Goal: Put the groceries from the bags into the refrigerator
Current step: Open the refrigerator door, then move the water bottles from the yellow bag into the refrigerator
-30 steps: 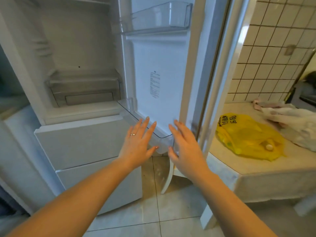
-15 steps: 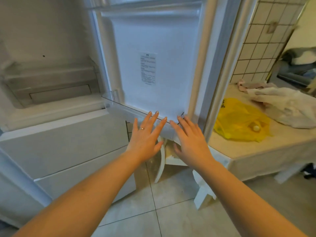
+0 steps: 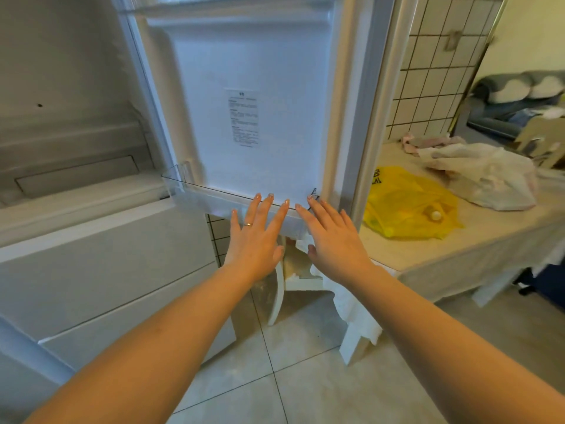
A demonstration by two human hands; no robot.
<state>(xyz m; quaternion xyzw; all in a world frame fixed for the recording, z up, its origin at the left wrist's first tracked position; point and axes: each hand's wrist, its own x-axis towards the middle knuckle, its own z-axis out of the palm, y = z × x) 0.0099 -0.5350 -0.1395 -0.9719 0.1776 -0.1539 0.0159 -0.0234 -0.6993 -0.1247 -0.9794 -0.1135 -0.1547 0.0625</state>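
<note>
Both hands, left hand (image 3: 255,237) and right hand (image 3: 334,240), lay flat with straight fingers on the clear door shelf (image 3: 214,198) of the open refrigerator (image 3: 91,87), holding nothing. To the right, the yellow bag (image 3: 409,206) and white bag (image 3: 483,175) sat on the table (image 3: 458,249).

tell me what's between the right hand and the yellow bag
In the head view, the open fridge door's edge stands between the right hand and the yellow bag, which lies on the table.

The open refrigerator door (image 3: 260,102) is standing between the refrigerator (image 3: 76,133) on the left and the worktop (image 3: 458,249) on the right, where two bags (image 3: 409,206) are lying side by side.
</note>
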